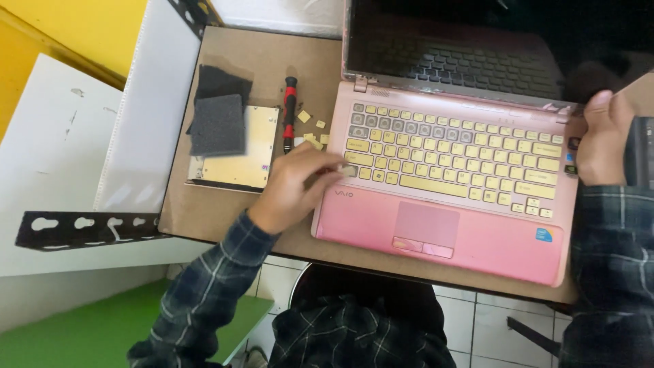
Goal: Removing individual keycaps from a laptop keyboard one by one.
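A pink laptop [477,242] lies open on a brown board [225,211], its keys pale yellow and its screen dark. My left hand [293,184] rests at the keyboard's lower left corner, fingertips pinched on a key cap [349,170] there. My right hand [603,140] grips the laptop's right edge near the hinge. A few loose yellow key caps [310,129] lie on the board just left of the laptop. A red and black screwdriver [289,112] lies beside them.
A flat metal drive [245,160] with two dark foam pads [218,123] on it sits left of the screwdriver. A black perforated metal bracket [88,228] juts out at the left. White panels, a yellow wall and a green surface surround the board. Tiled floor shows below.
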